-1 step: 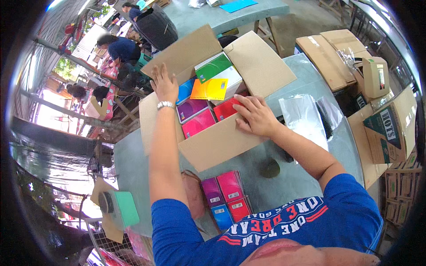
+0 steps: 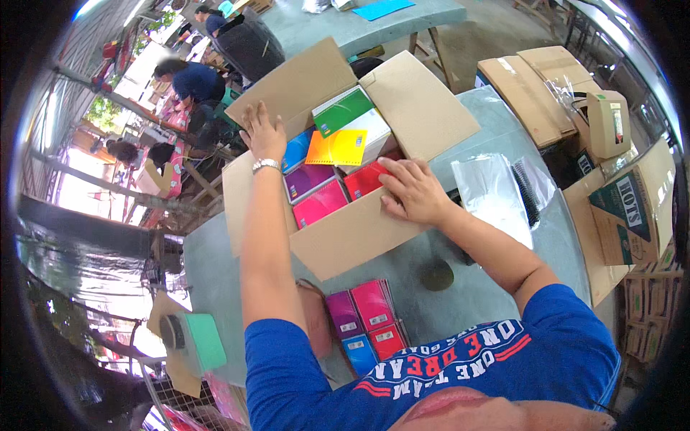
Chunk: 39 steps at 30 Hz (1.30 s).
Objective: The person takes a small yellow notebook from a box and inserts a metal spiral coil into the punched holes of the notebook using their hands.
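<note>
An open cardboard box (image 2: 359, 241) stands on the table, packed with notebooks. Inside are a green notebook (image 2: 339, 111), purple (image 2: 309, 182), pink (image 2: 320, 205), red (image 2: 363, 179) and blue (image 2: 296, 151) ones, and a yellow spiral notebook (image 2: 336, 147) lying tilted on top. My left hand (image 2: 264, 136) lies along the box's left side by the far flap, fingers stretched and spread. On the near right rim, my right hand (image 2: 413, 190) curls its fingers over the edge, thumb on the outer flap. What lies under my left palm is hidden.
Stacked notebooks (image 2: 363, 316) in several colours sit near me, beside a brown bag (image 2: 314, 320). Clear plastic sleeves (image 2: 489, 190) and a round dark object (image 2: 436, 274) are on the table (image 2: 410, 302). Cartons (image 2: 624, 215) stand at right. People work at far left.
The box has shifted very slightly left, with my left hand staying against its side. My right hand keeps its place on the rim.
</note>
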Tool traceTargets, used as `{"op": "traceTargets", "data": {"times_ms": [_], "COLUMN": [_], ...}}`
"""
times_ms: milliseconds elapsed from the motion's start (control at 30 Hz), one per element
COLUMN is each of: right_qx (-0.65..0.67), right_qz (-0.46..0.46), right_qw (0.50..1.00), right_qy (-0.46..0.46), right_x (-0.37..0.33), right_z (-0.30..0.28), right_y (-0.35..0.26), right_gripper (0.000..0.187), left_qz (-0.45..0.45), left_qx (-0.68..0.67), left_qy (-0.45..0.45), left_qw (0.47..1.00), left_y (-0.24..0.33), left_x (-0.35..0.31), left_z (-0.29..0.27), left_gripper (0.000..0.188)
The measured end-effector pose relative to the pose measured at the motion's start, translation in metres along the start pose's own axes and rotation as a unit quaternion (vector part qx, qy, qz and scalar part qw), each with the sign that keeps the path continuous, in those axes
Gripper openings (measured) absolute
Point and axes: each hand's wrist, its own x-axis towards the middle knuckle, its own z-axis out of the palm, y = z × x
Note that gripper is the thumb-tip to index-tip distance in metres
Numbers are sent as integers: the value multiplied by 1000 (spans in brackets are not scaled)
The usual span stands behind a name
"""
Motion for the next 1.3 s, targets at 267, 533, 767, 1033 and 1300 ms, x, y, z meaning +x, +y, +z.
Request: {"op": "traceTargets", "data": {"times_ms": [267,533,767,1033,1300], "right_qx": [-4,-14,-16,146,631], "right_qz": [-24,-16,5,88,342], "right_qw": [999,998,1000,985,697], "right_qy": [42,54,14,-24,16], "right_x": [-2,0,2,-30,-79], "right_z": [13,13,4,-69,-121], "right_y": [7,1,-7,-39,-96], "right_gripper": [27,27,29,45,52], "left_qz": [-73,258,228,209,-174], "left_qx": [-102,-160,-175,-127,-636], "left_qy": [-325,-155,-173,-172,-253], "left_qw": [937,940,942,954,708], "left_y": [7,83,119,122,144], "left_x": [25,-90,-75,-73,-229], "left_z": [25,-68,-58,-99,-243], "left_gripper": [59,36,36,20,32]}}
